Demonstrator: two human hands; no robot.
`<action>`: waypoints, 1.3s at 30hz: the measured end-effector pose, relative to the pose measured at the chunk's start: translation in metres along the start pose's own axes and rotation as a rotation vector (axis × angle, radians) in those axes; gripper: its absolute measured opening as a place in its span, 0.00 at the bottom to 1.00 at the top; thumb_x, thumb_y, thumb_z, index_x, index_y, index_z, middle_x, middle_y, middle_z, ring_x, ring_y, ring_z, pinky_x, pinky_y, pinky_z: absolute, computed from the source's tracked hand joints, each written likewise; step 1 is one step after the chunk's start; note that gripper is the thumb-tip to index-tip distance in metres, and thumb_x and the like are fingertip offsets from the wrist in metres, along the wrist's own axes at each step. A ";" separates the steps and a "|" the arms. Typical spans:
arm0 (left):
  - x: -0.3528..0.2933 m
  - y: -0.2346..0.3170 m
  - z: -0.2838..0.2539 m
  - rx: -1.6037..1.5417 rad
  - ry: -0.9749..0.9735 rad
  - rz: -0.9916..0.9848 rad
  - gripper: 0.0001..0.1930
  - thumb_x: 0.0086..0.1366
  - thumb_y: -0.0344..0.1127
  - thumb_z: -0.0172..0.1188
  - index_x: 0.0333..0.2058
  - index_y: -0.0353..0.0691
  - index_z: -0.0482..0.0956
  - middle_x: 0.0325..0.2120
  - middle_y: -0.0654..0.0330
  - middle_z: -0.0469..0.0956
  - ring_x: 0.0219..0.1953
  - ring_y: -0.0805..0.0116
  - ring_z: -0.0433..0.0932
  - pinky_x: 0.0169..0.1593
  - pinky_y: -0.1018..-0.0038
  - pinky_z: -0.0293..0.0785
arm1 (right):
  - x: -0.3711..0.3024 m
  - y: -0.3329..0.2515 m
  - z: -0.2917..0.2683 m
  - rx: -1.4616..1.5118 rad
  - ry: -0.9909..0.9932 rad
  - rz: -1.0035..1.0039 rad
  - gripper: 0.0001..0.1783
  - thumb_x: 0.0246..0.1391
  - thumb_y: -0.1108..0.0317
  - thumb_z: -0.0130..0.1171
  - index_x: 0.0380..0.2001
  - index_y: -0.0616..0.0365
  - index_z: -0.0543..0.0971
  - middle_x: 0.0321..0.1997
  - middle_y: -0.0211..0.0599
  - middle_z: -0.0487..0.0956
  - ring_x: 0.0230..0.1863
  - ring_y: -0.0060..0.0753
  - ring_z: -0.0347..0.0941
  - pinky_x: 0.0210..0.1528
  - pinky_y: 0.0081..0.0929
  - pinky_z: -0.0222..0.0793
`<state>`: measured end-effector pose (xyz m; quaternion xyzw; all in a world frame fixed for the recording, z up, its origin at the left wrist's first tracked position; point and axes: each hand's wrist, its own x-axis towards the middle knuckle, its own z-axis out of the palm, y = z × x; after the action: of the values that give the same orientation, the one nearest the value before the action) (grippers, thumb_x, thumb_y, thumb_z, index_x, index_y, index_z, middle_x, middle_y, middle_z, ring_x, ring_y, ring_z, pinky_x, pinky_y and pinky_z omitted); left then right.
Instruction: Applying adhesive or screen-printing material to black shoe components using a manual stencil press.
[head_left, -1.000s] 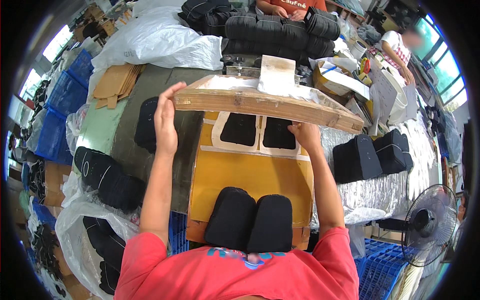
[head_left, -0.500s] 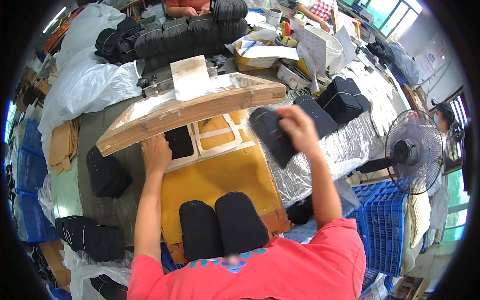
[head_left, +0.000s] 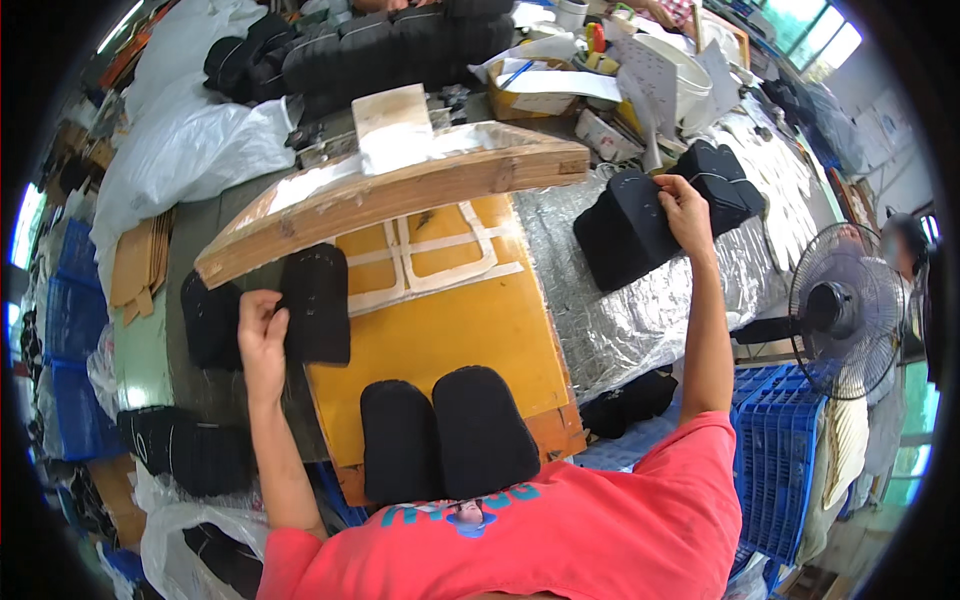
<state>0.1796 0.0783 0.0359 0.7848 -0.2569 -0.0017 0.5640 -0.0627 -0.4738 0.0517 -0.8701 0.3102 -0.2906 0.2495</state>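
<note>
My left hand [head_left: 262, 340] is closed at the left edge of a flat black rounded-end piece [head_left: 318, 310], which overlaps the left side of the yellow board [head_left: 430, 340]. My right hand [head_left: 688, 215] pinches the upper right edge of a black piece [head_left: 640, 215] lying on the right-hand pile. A wooden frame [head_left: 400, 205] is tilted up above the board, and pale rounded outlines [head_left: 450, 243] show on the board under it. Two stacks of black pieces, a left one [head_left: 400, 440] and a right one [head_left: 483, 430], stand at the board's near edge.
Left of the board is another black pile [head_left: 210, 320]. Tied black bundles [head_left: 722, 185] lie at the right, beside silvery sheeting [head_left: 560, 270]. A fan [head_left: 828, 305] stands above blue crates [head_left: 775, 450]. Papers and a white bucket [head_left: 680, 85] crowd the far side.
My left hand has drawn a black piece leftward off the outlines on the board. My right hand has carried another black piece rightward onto the pile.
</note>
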 end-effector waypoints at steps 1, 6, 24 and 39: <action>-0.013 0.009 -0.017 -0.042 0.051 -0.024 0.10 0.65 0.23 0.54 0.45 0.37 0.71 0.40 0.65 0.69 0.43 0.77 0.68 0.48 0.80 0.64 | 0.003 -0.002 0.004 -0.006 0.007 -0.034 0.14 0.56 0.73 0.57 0.46 0.58 0.81 0.38 0.45 0.83 0.41 0.38 0.81 0.48 0.29 0.73; -0.046 0.020 -0.107 -0.020 0.480 0.017 0.10 0.66 0.24 0.54 0.45 0.36 0.74 0.43 0.64 0.72 0.49 0.74 0.71 0.55 0.77 0.64 | -0.009 -0.016 -0.011 -0.239 -0.054 -0.160 0.24 0.57 0.59 0.60 0.53 0.62 0.77 0.53 0.51 0.78 0.56 0.49 0.74 0.60 0.38 0.66; 0.027 -0.066 -0.129 0.685 0.503 -0.098 0.07 0.61 0.26 0.57 0.38 0.42 0.78 0.38 0.54 0.76 0.48 0.52 0.73 0.51 0.61 0.69 | -0.101 -0.115 -0.024 -0.307 -0.123 -0.182 0.48 0.41 0.55 0.74 0.65 0.58 0.65 0.59 0.51 0.71 0.58 0.55 0.68 0.61 0.49 0.60; 0.008 -0.045 -0.103 0.722 0.264 -0.273 0.21 0.65 0.35 0.56 0.56 0.39 0.68 0.55 0.40 0.67 0.59 0.40 0.66 0.60 0.57 0.65 | -0.210 -0.212 0.011 -0.173 -0.864 -0.450 0.47 0.43 0.54 0.73 0.63 0.61 0.64 0.58 0.47 0.71 0.58 0.52 0.68 0.57 0.45 0.62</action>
<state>0.2345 0.1772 0.0356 0.9527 -0.0600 0.1144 0.2751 -0.1059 -0.1820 0.0999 -0.9740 0.0057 0.0770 0.2132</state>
